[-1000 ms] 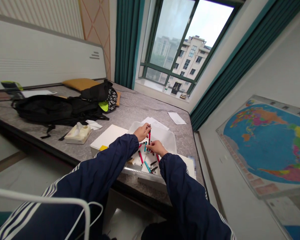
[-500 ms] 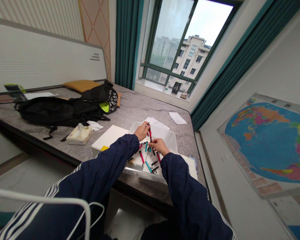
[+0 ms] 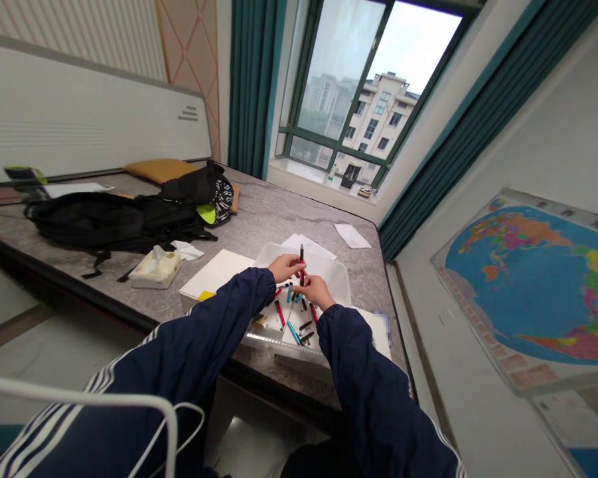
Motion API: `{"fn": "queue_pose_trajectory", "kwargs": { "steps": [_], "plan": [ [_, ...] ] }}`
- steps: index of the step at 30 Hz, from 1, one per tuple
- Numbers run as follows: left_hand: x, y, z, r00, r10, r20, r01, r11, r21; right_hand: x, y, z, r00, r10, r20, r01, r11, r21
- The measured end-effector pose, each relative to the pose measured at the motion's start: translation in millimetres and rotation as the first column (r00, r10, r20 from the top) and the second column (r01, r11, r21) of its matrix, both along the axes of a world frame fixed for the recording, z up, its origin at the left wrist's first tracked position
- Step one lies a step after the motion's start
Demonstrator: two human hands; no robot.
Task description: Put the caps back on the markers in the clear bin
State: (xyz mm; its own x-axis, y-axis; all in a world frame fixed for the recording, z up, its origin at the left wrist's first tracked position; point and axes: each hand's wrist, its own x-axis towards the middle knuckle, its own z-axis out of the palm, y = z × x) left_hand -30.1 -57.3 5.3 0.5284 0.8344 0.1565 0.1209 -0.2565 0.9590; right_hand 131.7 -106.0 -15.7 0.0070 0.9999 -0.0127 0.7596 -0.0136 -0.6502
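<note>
"So, what are the fingers gripping?"

"The left hand (image 3: 285,267) pinches a red-and-black pen (image 3: 302,257) around its barrel, nearly upright; the right hand (image 3: 314,291) grasps its lower end."

"Where's that pen?"

"Above the middle of the plastic bin (image 3: 339,273), with a teal pen (image 3: 293,332) lying towards the near edge."

"Awkward to handle?"

"Probably light and stiff, though smooth enough to roll; I'd hold it mid-barrel. Past the bin's far edge lies loose paper (image 3: 319,248)."

One held pen (image 3: 301,254), two curtains (image 3: 253,86), one tissue box (image 3: 155,271), one headboard (image 3: 94,119)
</note>
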Motion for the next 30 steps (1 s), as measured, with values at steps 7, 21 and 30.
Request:
{"fn": "queue_pose_trajectory", "kwargs": {
  "steps": [7,21,30],
  "plan": [
    [-2.4,4.2,0.1,0.981,0.194,0.011,-0.194,0.976,0.093,-0.4,-1.8,0.9,1.0,-0.018,0.021,0.017,0.999,0.039],
    [-4.5,5.6,-1.1,0.949,0.315,0.01,-0.309,0.924,0.224,-4.5,-2.2,6.7,0.986,0.116,-0.117,-0.115,0.993,0.02],
    [-2.9,9.8,-9.3,0.961,0.274,-0.025,-0.262,0.94,0.22,-1.7,-3.2,7.4,0.997,0.07,0.022,-0.071,0.996,0.062]
  ]
}}
